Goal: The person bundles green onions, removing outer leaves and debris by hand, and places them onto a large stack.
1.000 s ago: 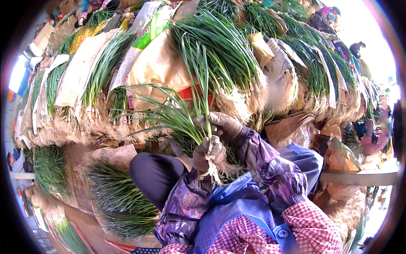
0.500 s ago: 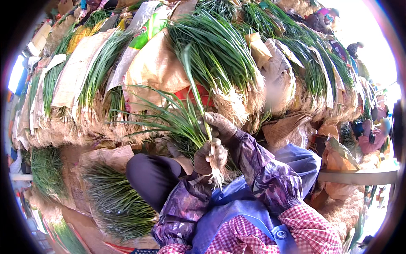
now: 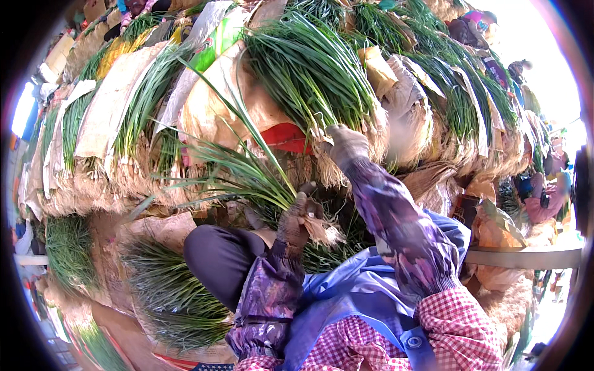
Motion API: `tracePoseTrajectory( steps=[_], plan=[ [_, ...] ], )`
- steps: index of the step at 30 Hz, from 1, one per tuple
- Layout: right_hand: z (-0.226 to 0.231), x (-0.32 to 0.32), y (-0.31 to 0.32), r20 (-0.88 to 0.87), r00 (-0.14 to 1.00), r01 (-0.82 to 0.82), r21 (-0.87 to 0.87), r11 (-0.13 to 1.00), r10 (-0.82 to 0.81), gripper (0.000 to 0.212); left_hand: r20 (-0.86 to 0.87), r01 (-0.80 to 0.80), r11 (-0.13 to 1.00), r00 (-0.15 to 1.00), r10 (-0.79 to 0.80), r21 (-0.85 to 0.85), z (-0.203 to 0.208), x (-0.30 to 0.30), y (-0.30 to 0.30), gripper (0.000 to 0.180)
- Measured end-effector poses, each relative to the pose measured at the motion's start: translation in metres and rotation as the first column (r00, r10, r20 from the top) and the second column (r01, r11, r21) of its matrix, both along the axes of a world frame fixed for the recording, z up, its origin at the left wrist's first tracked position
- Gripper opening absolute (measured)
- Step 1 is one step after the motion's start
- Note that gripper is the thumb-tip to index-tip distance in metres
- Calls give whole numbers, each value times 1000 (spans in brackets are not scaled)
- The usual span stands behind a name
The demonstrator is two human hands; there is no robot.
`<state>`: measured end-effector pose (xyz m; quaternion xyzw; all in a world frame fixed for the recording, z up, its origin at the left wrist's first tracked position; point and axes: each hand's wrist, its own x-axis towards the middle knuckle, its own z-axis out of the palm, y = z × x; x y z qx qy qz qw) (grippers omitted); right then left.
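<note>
In my gloved left hand [image 3: 293, 219], closed above my lap, is a small bunch of onion-like greens [image 3: 257, 180]. Its long leaves fan out to the upper left, and its pale, stringy roots [image 3: 326, 231] stick out on the right. My gloved right hand [image 3: 348, 146] reaches forward to a large heap of the same greens [image 3: 309, 77]. Its fingers are bent round the white stem bases at the heap's near edge; how many stems they grip is hidden. A tan sack [image 3: 216, 102] lies against the heap's left side.
More rooted greens [image 3: 151, 93] line the long bank ahead, partly covered with sacks. A loose pile of greens [image 3: 170, 287] lies left of my bent knee [image 3: 221, 260]. At right runs a pale bar [image 3: 526, 257]. Another person [image 3: 546, 198] sits at the far right.
My right hand has left the held bunch and moved forward to the large heap. The long stalk it was holding now leans left within the bunch in my left hand, whose roots have turned rightward.
</note>
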<state>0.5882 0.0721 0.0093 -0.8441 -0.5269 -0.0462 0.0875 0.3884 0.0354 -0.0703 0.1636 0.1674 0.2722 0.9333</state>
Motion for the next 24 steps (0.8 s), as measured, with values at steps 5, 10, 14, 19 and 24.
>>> tracePoseTrajectory(
  steps=[5, 10, 14, 19, 24],
  plan=[
    [28, -23, -31, -248, 917, -222, 332, 917, 312, 20, -220, -110, 992, 968, 121, 62, 7, 3, 1, 35],
    [18, -66, -81, -364, 761, -594, -58, 802, 537, 24, -160, -232, 972, 961, 225, -23, -35, 1, 2, 18],
    [-6, -54, -72, -928, 230, -107, 276, 955, 294, 43, -318, -252, 968, 918, 237, -7, 3, 8, -13, 17],
    [-45, -35, -67, -293, 874, -419, -50, 906, 388, 21, -431, -334, 938, 864, 262, -98, -36, -3, -11, 17],
    [-38, -30, -51, -659, 726, -98, 180, 979, 194, 30, -542, -261, 940, 769, 340, 220, -3, -4, -15, 14]
  ],
)
